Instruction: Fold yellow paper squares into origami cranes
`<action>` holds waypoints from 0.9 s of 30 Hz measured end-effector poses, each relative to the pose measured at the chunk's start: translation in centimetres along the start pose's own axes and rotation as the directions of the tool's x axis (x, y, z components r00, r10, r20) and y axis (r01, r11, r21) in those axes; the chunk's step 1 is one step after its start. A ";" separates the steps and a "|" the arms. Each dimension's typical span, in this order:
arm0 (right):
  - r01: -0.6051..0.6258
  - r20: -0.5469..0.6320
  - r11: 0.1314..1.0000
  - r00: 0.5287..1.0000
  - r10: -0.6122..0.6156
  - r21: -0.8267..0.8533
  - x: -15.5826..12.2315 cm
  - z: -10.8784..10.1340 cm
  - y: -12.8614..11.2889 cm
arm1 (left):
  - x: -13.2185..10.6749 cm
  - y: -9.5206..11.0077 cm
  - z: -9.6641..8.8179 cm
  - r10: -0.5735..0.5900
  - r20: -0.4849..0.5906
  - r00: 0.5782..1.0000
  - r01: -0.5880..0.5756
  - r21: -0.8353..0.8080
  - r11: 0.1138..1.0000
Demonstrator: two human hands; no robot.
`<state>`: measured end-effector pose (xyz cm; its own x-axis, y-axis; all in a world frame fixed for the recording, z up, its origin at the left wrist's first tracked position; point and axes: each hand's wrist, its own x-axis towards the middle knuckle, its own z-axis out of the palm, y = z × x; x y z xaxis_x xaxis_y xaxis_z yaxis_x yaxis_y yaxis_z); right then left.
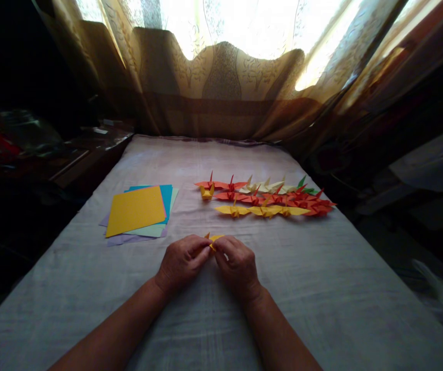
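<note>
Yellow folded paper pinched between fingers of left hand and right hand, over pale cloth. Farther right, rows of paper cranes: red, yellow, cream, green. Stack of coloured sheets to left, yellow uppermost. Patterned curtain behind.

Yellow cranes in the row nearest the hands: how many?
3 visible, side by side: left crane, middle crane, right crane by the red cranes. Overlap may hide another. Held yellow paper not counted.

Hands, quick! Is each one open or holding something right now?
Left hand: closed, pinching the small yellow folded paper.
Right hand: closed, pinching the same paper.
</note>
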<state>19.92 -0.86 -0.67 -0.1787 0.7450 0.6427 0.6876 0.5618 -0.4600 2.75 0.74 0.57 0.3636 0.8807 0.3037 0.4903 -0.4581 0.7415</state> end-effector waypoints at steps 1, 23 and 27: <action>0.000 0.003 1.000 1.000 0.000 0.001 0.0 0.0 0.0 | 0.0 0.0 0.0 -0.001 0.006 1.000 0.001 -0.004 1.000; -0.069 0.028 0.996 0.997 0.067 0.060 0.0 -0.2 -0.3 | -0.2 -0.2 0.1 0.039 -0.014 0.999 -0.040 -0.031 0.999; -0.064 0.009 0.996 0.998 0.063 0.061 0.1 -0.3 -0.4 | -0.1 -1.0 -0.1 0.015 -0.141 0.990 -0.009 0.044 0.999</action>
<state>19.80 -1.14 -0.20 -0.1414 0.7823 0.6067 0.6536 0.5341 -0.5363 2.19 1.10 -0.14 0.2553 0.8821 0.3960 0.5211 -0.4705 0.7121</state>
